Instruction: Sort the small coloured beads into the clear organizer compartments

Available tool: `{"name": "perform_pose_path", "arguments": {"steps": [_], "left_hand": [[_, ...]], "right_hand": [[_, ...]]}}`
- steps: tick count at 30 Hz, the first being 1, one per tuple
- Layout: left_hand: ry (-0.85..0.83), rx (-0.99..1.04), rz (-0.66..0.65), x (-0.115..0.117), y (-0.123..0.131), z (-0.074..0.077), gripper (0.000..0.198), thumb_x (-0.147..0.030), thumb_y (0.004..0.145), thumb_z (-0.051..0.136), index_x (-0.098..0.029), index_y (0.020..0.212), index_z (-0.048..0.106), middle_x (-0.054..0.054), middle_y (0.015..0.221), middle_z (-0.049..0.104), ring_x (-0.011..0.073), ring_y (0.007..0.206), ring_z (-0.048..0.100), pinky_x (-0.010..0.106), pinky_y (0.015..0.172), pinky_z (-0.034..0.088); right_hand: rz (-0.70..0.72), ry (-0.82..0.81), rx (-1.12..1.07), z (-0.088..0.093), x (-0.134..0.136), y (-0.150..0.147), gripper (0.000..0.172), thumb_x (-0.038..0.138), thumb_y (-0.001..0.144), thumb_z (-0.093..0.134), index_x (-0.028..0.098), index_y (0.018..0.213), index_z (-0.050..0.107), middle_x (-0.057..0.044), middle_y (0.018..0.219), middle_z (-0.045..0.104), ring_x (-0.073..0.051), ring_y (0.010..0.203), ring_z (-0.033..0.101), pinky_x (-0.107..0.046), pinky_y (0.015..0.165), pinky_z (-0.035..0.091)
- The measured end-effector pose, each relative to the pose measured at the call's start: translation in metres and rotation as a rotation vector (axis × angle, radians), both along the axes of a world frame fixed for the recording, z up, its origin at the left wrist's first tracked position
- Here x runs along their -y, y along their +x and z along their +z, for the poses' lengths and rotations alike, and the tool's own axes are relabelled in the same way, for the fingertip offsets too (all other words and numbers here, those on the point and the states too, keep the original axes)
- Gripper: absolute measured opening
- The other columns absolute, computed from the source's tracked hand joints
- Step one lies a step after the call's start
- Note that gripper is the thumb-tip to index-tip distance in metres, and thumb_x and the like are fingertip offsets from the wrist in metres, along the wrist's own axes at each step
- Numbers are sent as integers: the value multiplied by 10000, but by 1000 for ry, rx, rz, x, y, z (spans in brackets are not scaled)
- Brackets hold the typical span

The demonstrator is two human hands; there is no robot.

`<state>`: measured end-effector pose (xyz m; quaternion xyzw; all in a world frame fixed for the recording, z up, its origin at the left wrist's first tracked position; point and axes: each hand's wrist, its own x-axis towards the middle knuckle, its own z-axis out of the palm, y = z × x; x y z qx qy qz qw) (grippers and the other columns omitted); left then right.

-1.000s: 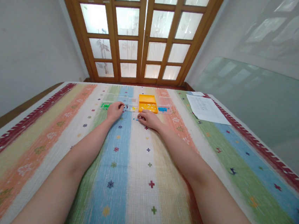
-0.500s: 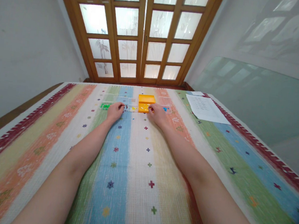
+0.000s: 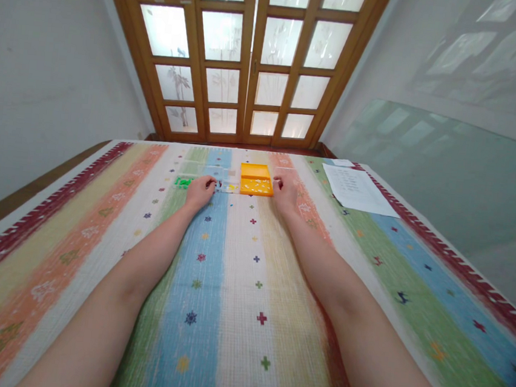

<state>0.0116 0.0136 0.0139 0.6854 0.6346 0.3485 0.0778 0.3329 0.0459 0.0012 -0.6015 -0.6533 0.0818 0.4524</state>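
Note:
Both my arms reach far across a striped, colourful cloth. My left hand rests with curled fingers at a row of small clear boxes, between one with green pieces and one with dark red pieces. My right hand lies just right of an orange tray and covers the clear box that held blue pieces. Its fingers are bent over that box; whether they hold anything is hidden.
Sheets of white paper lie at the far right of the cloth. Wooden doors with frosted panes stand behind the table. A glass panel leans on the right wall.
My right hand moved from the cloth in front of the orange tray, up and to the right, onto the box of blue pieces. My left hand stayed put.

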Motion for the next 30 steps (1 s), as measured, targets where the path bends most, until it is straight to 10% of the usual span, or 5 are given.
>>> {"name": "perform_pose_path", "arguments": {"steps": [6, 9, 20, 30], "left_hand": [[-6, 5, 10, 2, 2, 3, 281, -257, 961, 530, -220, 1080, 782, 62, 1039, 797, 239, 973, 704, 325, 881, 505], [1, 6, 8, 1, 2, 2, 285, -256, 960, 528, -219, 1078, 785, 64, 1038, 796, 235, 966, 702, 325, 886, 504], [10, -5, -37, 3, 5, 1, 278, -241, 960, 527, -207, 1063, 783, 62, 1068, 797, 233, 981, 706, 329, 907, 507], [-4, 10, -19, 4, 6, 4, 281, -239, 959, 524, -220, 1064, 784, 59, 1050, 798, 239, 977, 709, 332, 889, 509]], "right_hand": [[629, -5, 372, 5, 34, -51, 211, 214, 993, 561, 217, 1110, 737, -79, 1086, 723, -216, 1014, 631, -320, 903, 449], [716, 5, 490, 4, 48, -69, 214, 268, 1014, 602, 234, 1175, 739, -84, 1096, 701, -223, 1045, 613, -326, 920, 443], [605, 47, 523, 8, 46, -68, 168, 217, 1017, 563, 208, 1013, 731, -99, 1037, 697, -248, 1014, 585, -356, 911, 428], [-9, 150, 176, 11, 3, 4, 218, 228, 979, 487, 200, 977, 703, -129, 1055, 706, -303, 1047, 564, -444, 977, 400]]}}
